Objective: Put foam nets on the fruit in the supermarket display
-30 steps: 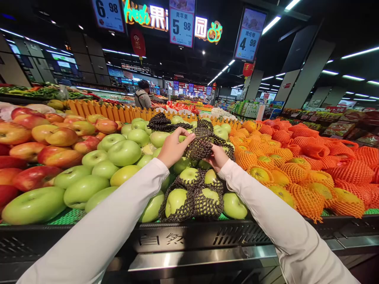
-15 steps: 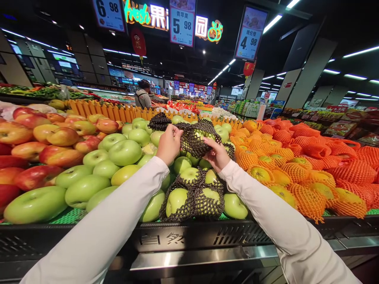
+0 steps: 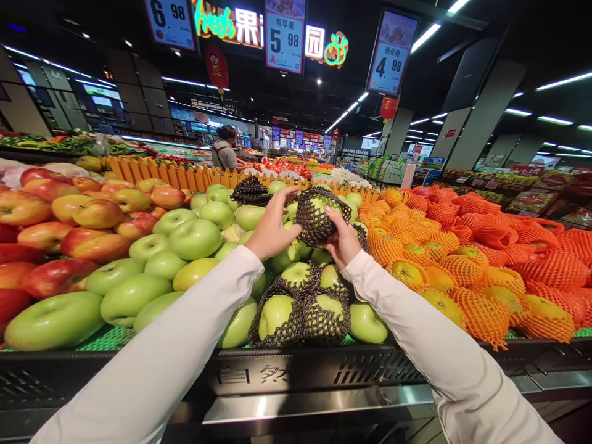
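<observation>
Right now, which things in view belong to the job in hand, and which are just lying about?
Seem to belong to the job:
netted green apple, held in the right hand
left hand, open beside it
pile of black nets
loose green apples
black-netted apples at the front

Just lying about:
red-and-yellow apples
orange-netted fruit
red-netted fruit

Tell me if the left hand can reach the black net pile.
Probably yes: the left hand looks open, the black net pile lies just beyond it, uncovered, and the right hand holds the netted green apple.
</observation>
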`<state>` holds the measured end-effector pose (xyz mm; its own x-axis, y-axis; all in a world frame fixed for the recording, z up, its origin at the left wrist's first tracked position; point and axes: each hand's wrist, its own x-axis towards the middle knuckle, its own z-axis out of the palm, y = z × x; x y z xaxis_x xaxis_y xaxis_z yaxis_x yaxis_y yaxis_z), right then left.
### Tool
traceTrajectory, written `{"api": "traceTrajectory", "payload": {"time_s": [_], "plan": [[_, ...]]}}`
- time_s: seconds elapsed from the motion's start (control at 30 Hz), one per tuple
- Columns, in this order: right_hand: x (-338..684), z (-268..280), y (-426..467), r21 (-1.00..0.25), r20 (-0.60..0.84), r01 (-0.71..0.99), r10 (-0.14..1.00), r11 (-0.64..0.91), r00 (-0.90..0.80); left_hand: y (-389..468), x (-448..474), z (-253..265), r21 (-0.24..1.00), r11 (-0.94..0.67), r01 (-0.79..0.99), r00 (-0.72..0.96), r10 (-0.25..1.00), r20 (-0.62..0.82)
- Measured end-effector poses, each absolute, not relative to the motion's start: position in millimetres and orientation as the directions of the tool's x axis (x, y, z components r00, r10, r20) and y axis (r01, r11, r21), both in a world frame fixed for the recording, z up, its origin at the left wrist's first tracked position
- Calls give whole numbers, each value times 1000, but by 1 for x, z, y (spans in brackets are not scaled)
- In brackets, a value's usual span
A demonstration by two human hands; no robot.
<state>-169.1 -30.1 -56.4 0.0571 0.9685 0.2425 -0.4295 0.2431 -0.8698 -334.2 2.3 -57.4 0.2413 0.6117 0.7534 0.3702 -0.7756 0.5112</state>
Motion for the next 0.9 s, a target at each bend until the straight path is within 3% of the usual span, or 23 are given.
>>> {"api": "traceTrajectory", "payload": {"time_s": [0.1,0.17,0.37,0.5,0.6,0.7,0.8,0.9], "plan": [[-169,-57,-28,-865,256,-430,964,259,66,-6,-331,-56,435,-838,331,413,543,732],[-169,-59,-27,-864,268,-428,962,265,55,-9,-329,-55,471,-817,334,437,577,691],[-168,-59,-28,-867,300,-420,954,266,-15,-16,-326,-53,634,-696,337,355,717,599],[-165,-58,-30,-942,233,-278,962,187,-141,-13,-328,-52,594,-698,400,235,704,670],[-162,-58,-33,-936,344,-103,937,337,-64,-6,-331,-53,530,-736,420,120,624,772],[-160,-57,-38,-804,587,177,807,568,73,0,-333,-56,462,-750,474,74,557,827],[-159,-55,-41,-617,750,358,661,700,0,0,-334,-58,365,-785,500,166,500,850],[-159,-57,-37,-491,799,443,591,750,-115,-4,-334,-59,281,-817,503,283,463,840]]}}
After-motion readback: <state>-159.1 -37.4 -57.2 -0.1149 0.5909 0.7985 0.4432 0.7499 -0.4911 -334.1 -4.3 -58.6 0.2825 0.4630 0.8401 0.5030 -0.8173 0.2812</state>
